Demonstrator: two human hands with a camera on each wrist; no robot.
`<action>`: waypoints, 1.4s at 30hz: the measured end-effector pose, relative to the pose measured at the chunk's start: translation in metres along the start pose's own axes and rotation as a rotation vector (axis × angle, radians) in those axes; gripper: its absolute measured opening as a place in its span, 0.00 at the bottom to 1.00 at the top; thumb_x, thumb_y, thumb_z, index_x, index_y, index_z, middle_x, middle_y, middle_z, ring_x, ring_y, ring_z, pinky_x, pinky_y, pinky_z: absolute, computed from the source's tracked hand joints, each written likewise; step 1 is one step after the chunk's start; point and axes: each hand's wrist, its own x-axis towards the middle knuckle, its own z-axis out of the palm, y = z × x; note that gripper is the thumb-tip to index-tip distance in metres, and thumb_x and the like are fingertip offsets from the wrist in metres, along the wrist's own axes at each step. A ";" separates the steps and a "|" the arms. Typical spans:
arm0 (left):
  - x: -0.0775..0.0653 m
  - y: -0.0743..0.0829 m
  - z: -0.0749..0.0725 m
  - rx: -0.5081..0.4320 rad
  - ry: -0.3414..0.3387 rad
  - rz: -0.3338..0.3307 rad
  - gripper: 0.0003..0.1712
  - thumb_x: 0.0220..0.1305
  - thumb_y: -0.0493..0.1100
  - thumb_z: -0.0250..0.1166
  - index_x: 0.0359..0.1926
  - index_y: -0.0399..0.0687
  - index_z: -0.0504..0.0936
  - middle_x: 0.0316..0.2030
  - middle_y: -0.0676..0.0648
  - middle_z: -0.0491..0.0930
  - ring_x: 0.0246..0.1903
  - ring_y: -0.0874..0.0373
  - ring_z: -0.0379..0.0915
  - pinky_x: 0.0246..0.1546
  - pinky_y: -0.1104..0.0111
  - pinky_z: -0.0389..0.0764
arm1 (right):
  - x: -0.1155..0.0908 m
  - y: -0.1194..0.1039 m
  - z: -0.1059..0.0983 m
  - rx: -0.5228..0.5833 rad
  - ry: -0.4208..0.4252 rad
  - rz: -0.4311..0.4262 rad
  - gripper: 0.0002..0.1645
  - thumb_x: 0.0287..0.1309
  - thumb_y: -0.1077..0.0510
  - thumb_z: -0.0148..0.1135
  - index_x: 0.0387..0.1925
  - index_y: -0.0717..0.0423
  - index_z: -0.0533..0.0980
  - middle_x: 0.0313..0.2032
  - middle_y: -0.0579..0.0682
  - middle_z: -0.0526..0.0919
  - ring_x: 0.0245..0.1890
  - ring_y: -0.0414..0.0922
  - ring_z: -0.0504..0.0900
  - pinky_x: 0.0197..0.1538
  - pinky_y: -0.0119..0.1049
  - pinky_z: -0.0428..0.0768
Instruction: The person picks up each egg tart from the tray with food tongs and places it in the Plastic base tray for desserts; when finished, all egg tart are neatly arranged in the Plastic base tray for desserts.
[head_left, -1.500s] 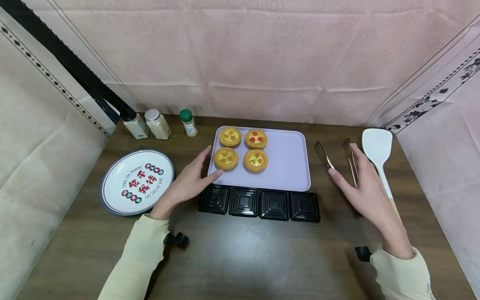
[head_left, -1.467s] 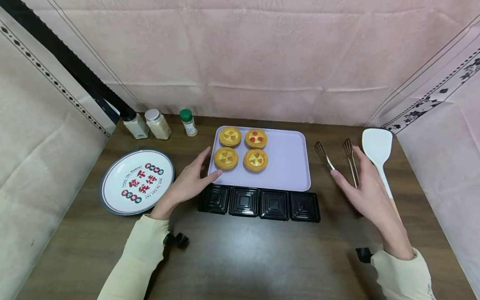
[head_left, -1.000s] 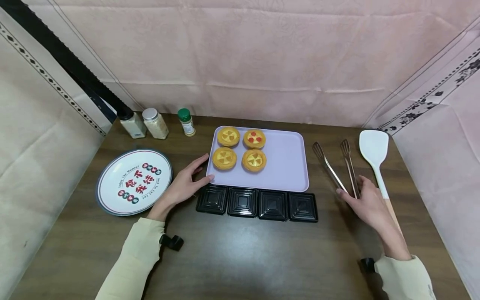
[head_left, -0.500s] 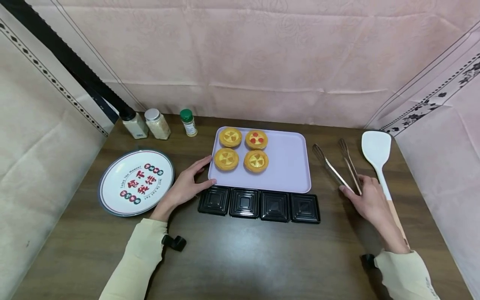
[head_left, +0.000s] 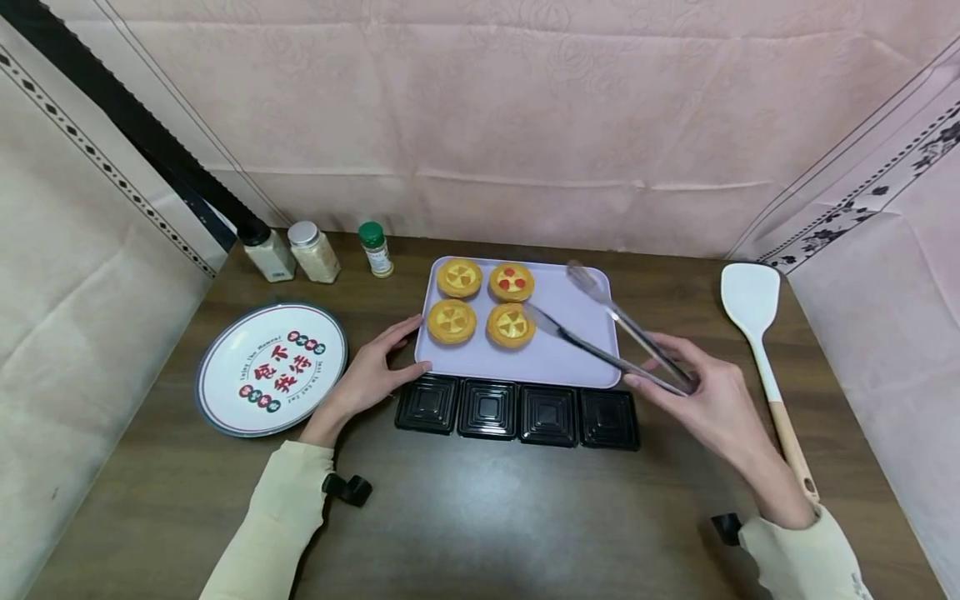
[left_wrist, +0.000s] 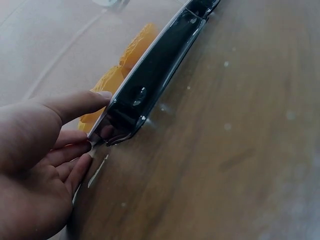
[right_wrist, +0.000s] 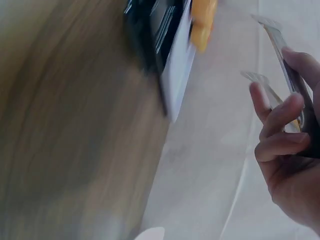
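Observation:
In the head view, my right hand (head_left: 720, 408) grips metal tongs (head_left: 637, 329) near their joined end, their arms spread apart. They are raised over the right part of a lilac tray (head_left: 570, 358), one tip overlapping the front-right tart (head_left: 512, 325). Several yellow tarts stand in two rows on the tray's left half; the back-right tart (head_left: 512, 282) has red pieces on top. My left hand (head_left: 367, 379) holds the tray's front-left corner, its thumb at the rim (left_wrist: 104, 94) and the other fingers along the side. The right wrist view shows my fingers (right_wrist: 282, 117) curled round the tongs.
A black tray with square compartments (head_left: 517, 408) lies along the lilac tray's front edge. A round lettered plate (head_left: 232, 367) is at left. Behind it stand two white jars (head_left: 318, 258) and a green-capped bottle (head_left: 377, 258). A white spatula (head_left: 752, 300) lies at right.
My right hand moved down to the tongs lying on the table, took hold of their joined end, and lifted them leftward over the tray. My left hand stayed at the tray's corner.

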 end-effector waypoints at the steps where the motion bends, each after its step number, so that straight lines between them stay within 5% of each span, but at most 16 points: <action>1: 0.000 0.000 0.000 -0.001 -0.001 0.005 0.43 0.64 0.50 0.69 0.75 0.54 0.59 0.73 0.49 0.57 0.69 0.50 0.57 0.66 0.54 0.64 | 0.001 -0.005 0.003 -0.008 -0.013 -0.018 0.33 0.49 0.45 0.77 0.58 0.41 0.78 0.33 0.32 0.83 0.11 0.36 0.59 0.13 0.29 0.60; 6: 0.000 -0.001 0.001 0.005 0.004 0.012 0.43 0.64 0.50 0.69 0.75 0.54 0.60 0.73 0.49 0.57 0.69 0.50 0.57 0.65 0.54 0.65 | 0.006 -0.016 0.019 -0.069 -0.044 -0.109 0.31 0.48 0.43 0.76 0.54 0.47 0.81 0.30 0.36 0.82 0.18 0.37 0.67 0.18 0.28 0.62; 14: 0.000 -0.003 0.002 0.005 0.001 -0.010 0.43 0.63 0.51 0.69 0.75 0.56 0.60 0.73 0.52 0.57 0.69 0.53 0.57 0.66 0.57 0.65 | 0.010 -0.015 0.029 -0.093 -0.082 -0.119 0.34 0.49 0.42 0.76 0.56 0.53 0.81 0.43 0.53 0.86 0.31 0.44 0.80 0.26 0.36 0.74; 23: 0.001 -0.002 0.002 0.012 0.006 -0.004 0.42 0.63 0.51 0.69 0.75 0.58 0.60 0.73 0.54 0.57 0.69 0.55 0.57 0.66 0.58 0.65 | 0.015 -0.016 0.033 -0.111 -0.123 -0.119 0.32 0.52 0.41 0.74 0.55 0.53 0.81 0.26 0.42 0.79 0.24 0.41 0.73 0.19 0.31 0.64; 42: 0.000 -0.002 0.000 0.011 0.004 0.003 0.43 0.63 0.51 0.69 0.75 0.56 0.60 0.73 0.51 0.57 0.69 0.53 0.57 0.65 0.57 0.65 | 0.019 -0.013 0.039 -0.120 -0.147 -0.114 0.31 0.52 0.42 0.74 0.54 0.54 0.82 0.21 0.40 0.75 0.20 0.39 0.69 0.16 0.31 0.62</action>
